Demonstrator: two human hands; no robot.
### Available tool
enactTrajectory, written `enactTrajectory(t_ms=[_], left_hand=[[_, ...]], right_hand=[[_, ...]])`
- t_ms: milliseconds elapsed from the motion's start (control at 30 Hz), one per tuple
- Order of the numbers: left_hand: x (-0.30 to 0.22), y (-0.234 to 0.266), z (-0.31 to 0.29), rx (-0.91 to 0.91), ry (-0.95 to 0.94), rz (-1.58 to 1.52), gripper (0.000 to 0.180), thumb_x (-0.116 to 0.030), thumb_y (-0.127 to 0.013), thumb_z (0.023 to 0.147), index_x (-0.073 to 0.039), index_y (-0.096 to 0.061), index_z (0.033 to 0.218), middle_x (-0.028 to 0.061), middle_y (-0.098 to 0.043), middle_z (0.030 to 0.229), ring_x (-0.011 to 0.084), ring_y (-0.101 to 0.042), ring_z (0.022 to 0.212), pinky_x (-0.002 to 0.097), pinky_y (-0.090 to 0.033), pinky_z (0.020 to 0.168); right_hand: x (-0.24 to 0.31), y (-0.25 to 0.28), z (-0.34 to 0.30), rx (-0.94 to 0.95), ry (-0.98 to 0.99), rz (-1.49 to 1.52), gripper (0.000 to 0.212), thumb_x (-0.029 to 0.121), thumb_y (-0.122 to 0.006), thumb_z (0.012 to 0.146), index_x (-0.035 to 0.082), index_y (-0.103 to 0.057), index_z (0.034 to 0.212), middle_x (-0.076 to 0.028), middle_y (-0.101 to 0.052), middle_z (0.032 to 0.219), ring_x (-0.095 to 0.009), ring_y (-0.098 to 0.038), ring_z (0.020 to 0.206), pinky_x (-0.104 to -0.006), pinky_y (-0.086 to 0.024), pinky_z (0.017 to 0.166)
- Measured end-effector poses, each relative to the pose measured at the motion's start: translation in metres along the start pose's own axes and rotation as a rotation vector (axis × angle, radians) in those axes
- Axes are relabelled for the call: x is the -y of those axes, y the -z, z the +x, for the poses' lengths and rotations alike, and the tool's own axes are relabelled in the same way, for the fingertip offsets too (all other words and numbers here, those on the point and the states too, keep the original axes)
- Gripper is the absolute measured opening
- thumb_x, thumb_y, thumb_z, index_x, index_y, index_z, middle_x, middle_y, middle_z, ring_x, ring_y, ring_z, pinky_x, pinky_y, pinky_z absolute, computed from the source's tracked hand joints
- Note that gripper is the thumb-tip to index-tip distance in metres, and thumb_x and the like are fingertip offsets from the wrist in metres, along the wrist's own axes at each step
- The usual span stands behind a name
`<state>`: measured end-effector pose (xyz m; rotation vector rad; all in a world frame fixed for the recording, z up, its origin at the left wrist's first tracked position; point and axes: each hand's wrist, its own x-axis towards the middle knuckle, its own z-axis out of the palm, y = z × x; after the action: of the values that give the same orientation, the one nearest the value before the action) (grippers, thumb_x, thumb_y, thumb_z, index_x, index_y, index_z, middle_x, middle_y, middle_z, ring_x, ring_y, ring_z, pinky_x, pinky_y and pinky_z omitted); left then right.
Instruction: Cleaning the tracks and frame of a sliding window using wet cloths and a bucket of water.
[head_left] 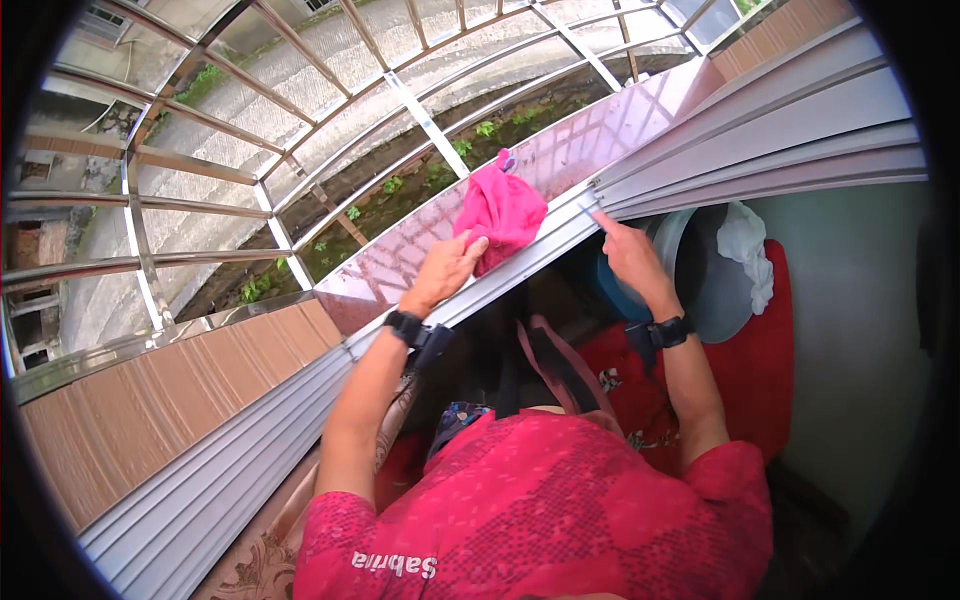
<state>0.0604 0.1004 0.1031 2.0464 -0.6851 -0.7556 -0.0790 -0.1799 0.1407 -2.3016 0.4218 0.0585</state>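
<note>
A bunched pink cloth (503, 212) lies over the inner edge of the sill and the window track. My left hand (447, 270) grips its near side, with the thumb on top. To the right, my right hand (635, 262) is closed around a thin, pale, stick-like tool (588, 206). The tool's tip points at the white sliding-window track (560, 232), beside the end of the window frame. How far the tool extends inside the fingers is hidden. Dark bands circle both my wrists.
Past the pinkish tiled sill (380, 262) stands a curved metal window cage (415, 105) above a lane. White window frames (770, 120) rise at the right. Below them, a bucket (705, 285) with a white cloth (745, 255) stands by a red mat (765, 370).
</note>
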Motion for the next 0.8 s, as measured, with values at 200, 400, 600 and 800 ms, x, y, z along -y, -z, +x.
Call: enactTrajectory(t_ms=[200, 400, 600, 800], left_hand=[[0.06, -0.073, -0.009, -0.063, 0.154, -0.036, 0.056, -0.051, -0.037, 0.094, 0.001, -0.057, 0.102, 0.0275, -0.061, 0.085, 0.0465, -0.057, 0.087, 0.0488, -0.043, 0.072], [-0.008, -0.043, -0.015, 0.151, 0.093, -0.187, 0.046, -0.046, -0.04, 0.096, -0.003, -0.055, 0.102, 0.0224, -0.06, 0.085, 0.0419, -0.057, 0.085, 0.0433, -0.044, 0.073], [-0.016, -0.056, 0.005, 0.301, -0.095, -0.067, 0.043, -0.042, -0.042, 0.097, -0.002, -0.055, 0.104, 0.015, -0.059, 0.083, 0.0284, -0.057, 0.08, 0.038, -0.044, 0.076], [0.0, -0.088, 0.024, 0.11, -0.148, 0.09, 0.043, -0.039, -0.048, 0.092, -0.001, -0.056, 0.11, 0.0202, -0.059, 0.107, 0.0378, -0.054, 0.102, 0.0437, -0.043, 0.086]], right_hand=[[0.006, -0.05, 0.022, 0.119, 0.083, -0.429, 0.036, 0.009, -0.042, 0.088, 0.017, -0.058, 0.118, -0.017, -0.061, 0.082, -0.037, -0.061, 0.08, -0.0466, -0.049, 0.07], [-0.007, -0.079, 0.042, 0.49, 0.025, -0.632, 0.028, 0.021, -0.047, 0.093, 0.023, -0.063, 0.115, -0.016, -0.065, 0.092, -0.035, -0.064, 0.085, -0.0445, -0.05, 0.07], [-0.034, -0.059, 0.031, 0.253, -0.14, -0.616, 0.047, 0.004, -0.048, 0.084, 0.023, -0.054, 0.127, -0.017, -0.064, 0.091, -0.036, -0.063, 0.086, -0.0465, -0.05, 0.074], [-0.044, -0.063, 0.042, 0.152, -0.205, -0.582, 0.042, 0.005, -0.047, 0.085, 0.017, -0.054, 0.124, -0.019, -0.063, 0.091, -0.038, -0.063, 0.087, -0.0476, -0.05, 0.074]])
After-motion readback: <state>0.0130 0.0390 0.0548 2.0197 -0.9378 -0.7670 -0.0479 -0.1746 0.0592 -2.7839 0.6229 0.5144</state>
